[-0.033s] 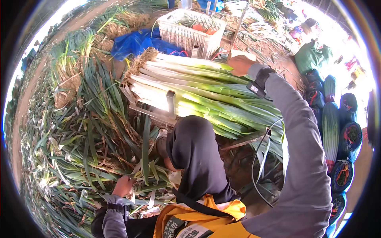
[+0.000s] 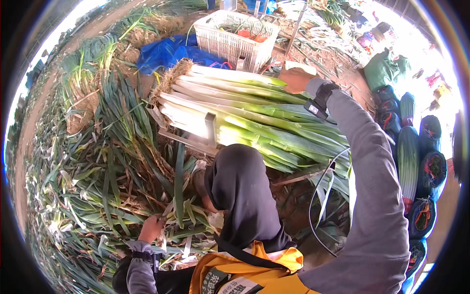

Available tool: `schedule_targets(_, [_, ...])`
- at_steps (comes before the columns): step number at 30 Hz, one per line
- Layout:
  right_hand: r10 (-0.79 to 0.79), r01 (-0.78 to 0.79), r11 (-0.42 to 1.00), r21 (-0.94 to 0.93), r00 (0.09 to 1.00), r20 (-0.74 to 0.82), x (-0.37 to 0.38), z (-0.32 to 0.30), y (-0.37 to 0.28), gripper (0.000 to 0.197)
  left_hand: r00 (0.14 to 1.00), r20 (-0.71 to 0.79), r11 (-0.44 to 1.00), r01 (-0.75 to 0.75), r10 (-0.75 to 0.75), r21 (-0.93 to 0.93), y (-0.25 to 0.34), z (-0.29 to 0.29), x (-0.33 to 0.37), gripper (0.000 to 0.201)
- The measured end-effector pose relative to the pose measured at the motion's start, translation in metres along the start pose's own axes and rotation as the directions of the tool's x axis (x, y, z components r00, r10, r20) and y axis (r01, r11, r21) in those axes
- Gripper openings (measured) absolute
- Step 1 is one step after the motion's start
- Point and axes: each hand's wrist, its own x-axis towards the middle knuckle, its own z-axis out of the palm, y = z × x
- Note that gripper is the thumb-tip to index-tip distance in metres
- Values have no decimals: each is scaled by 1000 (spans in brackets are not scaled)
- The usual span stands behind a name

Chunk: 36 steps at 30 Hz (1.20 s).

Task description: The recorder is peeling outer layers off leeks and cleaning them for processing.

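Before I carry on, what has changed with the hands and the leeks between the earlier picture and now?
Nothing has visibly changed: no clear move, and nothing visibly taken hold of or let go. The right hand stays at the far edge of the leeks, the left hand among the loose leaves. The metal frame and pale crate are where they were.

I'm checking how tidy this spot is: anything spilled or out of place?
Loose leaves are strewn across the left side, some looking dry, around the left hand. Blue material lies crumpled beside the pale crate. Both look untidy against the leeks, lined up on the metal rack.
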Motion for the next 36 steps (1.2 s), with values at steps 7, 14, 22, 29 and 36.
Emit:
schedule_targets(7, [-86,89,996,29,990,-110,51,28,-7,34,997,3,951,73,-76,-301,1,24,26,40])
schedule_targets(14, [-99,105,993,61,991,-87,57,31,-18,34,989,144,939,37,13,-342,4,44,23,47])
schedule_targets(22, [-218,218,976,-2,975,51,70,33,49,36,915,72,740,-274,398,-614,81,-60,1,57])
schedule_targets(29, [-235,220,811,542,971,-41,2,-162,-119,50,792,-589,437,-478,-160,-762,52,-158,-98,41])
schedule_targets(36, [-302,180,703,688,951,60,-63,-280,-405,32,792,-403,-3,-454,-458,-891,1,-130,-123,27])
